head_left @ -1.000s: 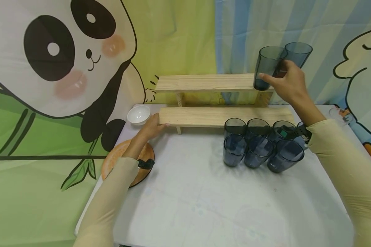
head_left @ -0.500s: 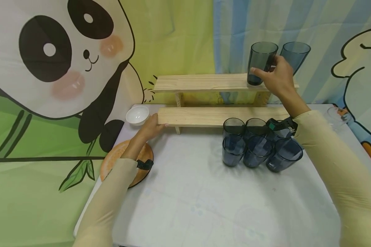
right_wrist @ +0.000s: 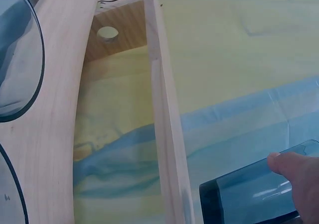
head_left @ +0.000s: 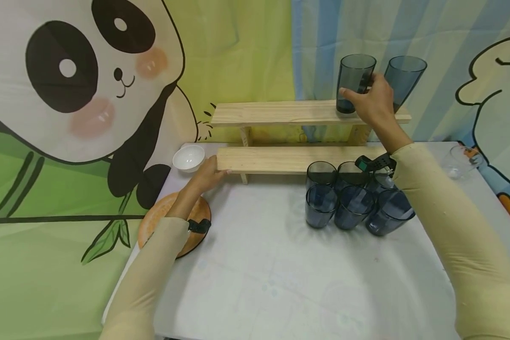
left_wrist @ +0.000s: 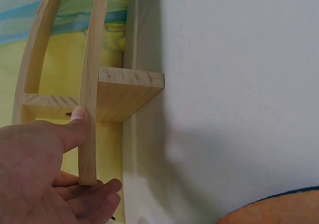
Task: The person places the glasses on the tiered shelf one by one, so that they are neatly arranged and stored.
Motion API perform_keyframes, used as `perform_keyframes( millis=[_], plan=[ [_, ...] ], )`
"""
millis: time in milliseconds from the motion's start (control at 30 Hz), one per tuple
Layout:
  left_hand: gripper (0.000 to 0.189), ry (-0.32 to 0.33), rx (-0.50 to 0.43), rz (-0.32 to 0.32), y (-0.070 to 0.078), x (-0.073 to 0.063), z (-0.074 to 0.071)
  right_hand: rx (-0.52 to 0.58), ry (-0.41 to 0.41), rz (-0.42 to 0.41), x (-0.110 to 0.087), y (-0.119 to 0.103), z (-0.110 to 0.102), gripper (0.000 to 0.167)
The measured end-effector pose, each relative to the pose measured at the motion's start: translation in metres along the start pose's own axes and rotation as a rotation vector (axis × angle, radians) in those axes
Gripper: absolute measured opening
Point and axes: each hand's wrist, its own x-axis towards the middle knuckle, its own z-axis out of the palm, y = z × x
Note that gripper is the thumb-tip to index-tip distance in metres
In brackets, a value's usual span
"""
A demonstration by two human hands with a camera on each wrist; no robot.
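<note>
My right hand (head_left: 374,101) holds a dark blue drinking glass (head_left: 350,82) upright at the upper board (head_left: 276,112) of a two-tier wooden shelf. The glass's base overlaps that board towards its right end. A second blue glass (head_left: 405,78) stands just to the right, partly behind the hand. In the right wrist view my thumb lies along the side of the held glass (right_wrist: 244,191). My left hand (head_left: 207,178) grips the left end of the lower board (head_left: 272,159). The left wrist view shows the thumb on one face of the board (left_wrist: 88,149) and fingers on the other side.
Several dark blue glasses (head_left: 320,208) stand in two rows before the shelf's right half. A white bowl (head_left: 189,158) sits left of the shelf, and a round orange plate (head_left: 201,212) lies under my left forearm. A clear glass (head_left: 458,163) is at the far right.
My right hand has moved left and slightly back with the glass, coming over the upper board and away from the second glass. My left hand has kept its grip on the shelf.
</note>
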Motion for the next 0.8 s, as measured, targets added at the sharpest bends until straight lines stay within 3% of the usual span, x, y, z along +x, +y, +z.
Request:
perform_keyframes(
  millis=[800],
  plan=[
    [0.071, 0.000, -0.002, -0.004, -0.001, 0.003, 0.001, 0.051, 0.031, 0.033, 0.007, 0.015, 0.008, 0.092]
  ],
)
